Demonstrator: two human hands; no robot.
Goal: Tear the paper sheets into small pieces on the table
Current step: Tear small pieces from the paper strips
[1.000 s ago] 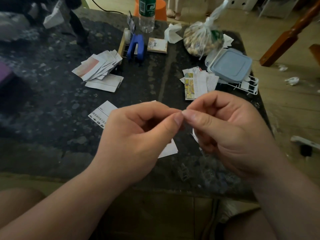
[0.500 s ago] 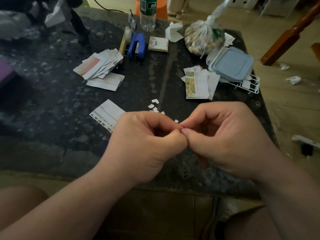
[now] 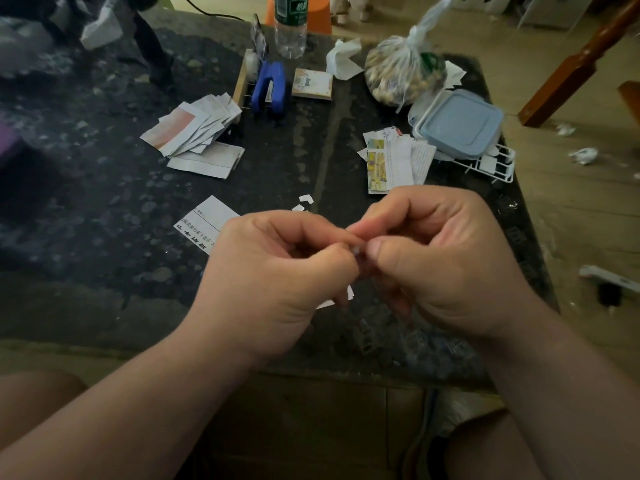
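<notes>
Dark speckled stone makes up the table (image 3: 104, 209), which is littered with paper: a fanned stack of sheets (image 3: 190, 128) on the left, a second printed stack (image 3: 391, 161) by a blue-lidded container (image 3: 460, 123), one printed sheet (image 3: 207, 220) lying flat near the hands, and a few tiny torn pieces (image 3: 305, 199) beyond the knuckles. Above the near edge, the left hand (image 3: 277, 282) and right hand (image 3: 446, 265) meet thumb to thumb, each pinching a paper scrap (image 3: 356, 251) between thumb and curled forefinger; only a sliver of it shows at the pinch. A white corner (image 3: 349, 293) peeks out beneath the hands, though I cannot tell whether it belongs to the held scrap or lies on the table. Paper this thin looks nearly weightless and limp, and should tear readily. It will likely part cleanly only if the two pinches sit right beside each other at the edge, one on each side of the intended tear. Small scraps may slip, so firm fingertip pressure seems wise.
</notes>
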